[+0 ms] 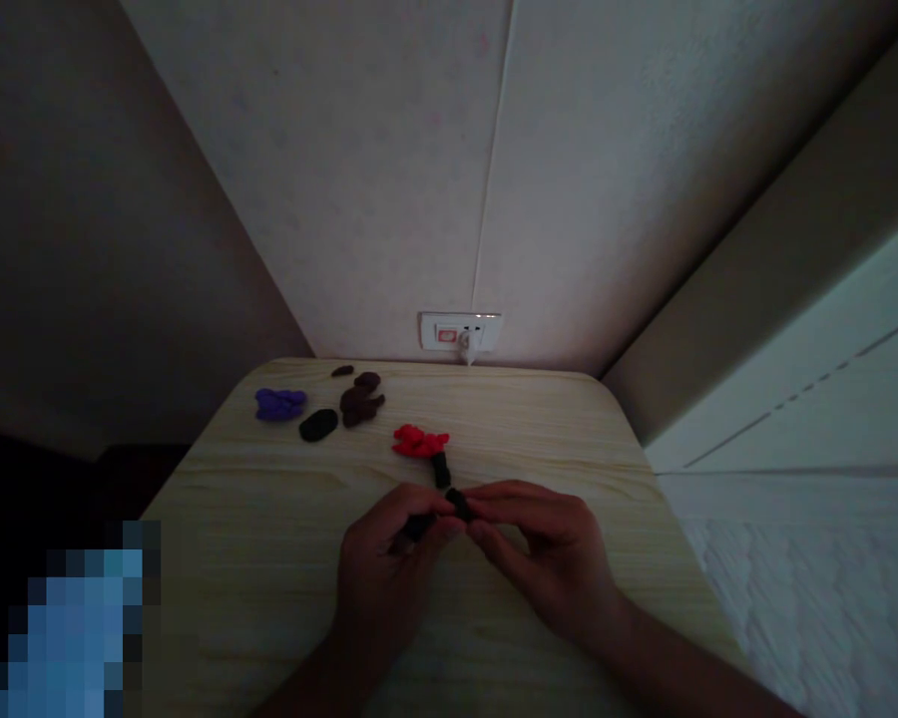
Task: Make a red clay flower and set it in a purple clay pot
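Note:
A small piece of black modelling clay point(459, 504) is pinched between the fingertips of both hands, above the front half of the table. My left hand point(393, 558) closes on it from the left, and more black clay point(419, 527) shows between its thumb and fingers. From the right, my right hand point(550, 543) grips the same piece with thumb and fingers. Just beyond the fingertips lies a short black clay roll point(440, 470), touching a lumpy red clay shape point(419, 441).
Farther left on the wooden table point(516, 409) are a purple clay lump point(279, 404), a flat black clay oval point(318, 425) and brown clay pieces point(360, 405). A wall socket with a plug point(468, 344) sits behind the table's back edge. White quilted fabric point(815, 608) is at the right.

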A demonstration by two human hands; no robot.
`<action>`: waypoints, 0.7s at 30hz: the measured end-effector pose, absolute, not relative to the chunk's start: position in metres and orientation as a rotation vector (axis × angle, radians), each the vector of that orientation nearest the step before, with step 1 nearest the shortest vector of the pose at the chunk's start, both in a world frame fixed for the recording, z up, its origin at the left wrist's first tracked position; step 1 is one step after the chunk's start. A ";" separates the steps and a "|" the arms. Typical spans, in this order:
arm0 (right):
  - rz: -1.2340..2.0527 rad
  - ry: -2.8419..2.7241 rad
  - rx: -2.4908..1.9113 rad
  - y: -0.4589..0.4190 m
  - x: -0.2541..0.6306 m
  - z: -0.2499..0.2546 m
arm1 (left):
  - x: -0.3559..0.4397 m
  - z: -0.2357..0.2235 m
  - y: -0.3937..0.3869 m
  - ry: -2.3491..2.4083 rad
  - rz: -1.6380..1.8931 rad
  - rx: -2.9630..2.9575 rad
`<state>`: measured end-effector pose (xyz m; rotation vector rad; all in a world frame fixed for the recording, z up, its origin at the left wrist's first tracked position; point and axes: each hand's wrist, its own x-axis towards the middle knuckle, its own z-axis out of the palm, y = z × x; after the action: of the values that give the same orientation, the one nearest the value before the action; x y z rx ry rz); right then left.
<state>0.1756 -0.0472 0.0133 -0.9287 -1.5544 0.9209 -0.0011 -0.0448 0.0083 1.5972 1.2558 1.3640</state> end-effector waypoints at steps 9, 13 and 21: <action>0.938 -1.521 -0.933 -0.047 0.174 0.014 | -0.002 0.009 -0.046 1.242 1.385 1.676; 0.865 -1.541 -0.925 -0.049 0.172 0.011 | 0.000 0.006 -0.048 1.214 1.406 1.710; 0.707 -1.513 -0.897 -0.050 0.163 0.009 | 0.006 -0.002 -0.053 1.189 1.494 1.842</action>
<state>0.1630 -0.0499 0.0085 -0.8966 -1.5127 0.7069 0.0059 -0.0530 -0.0022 1.8424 1.1888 1.4939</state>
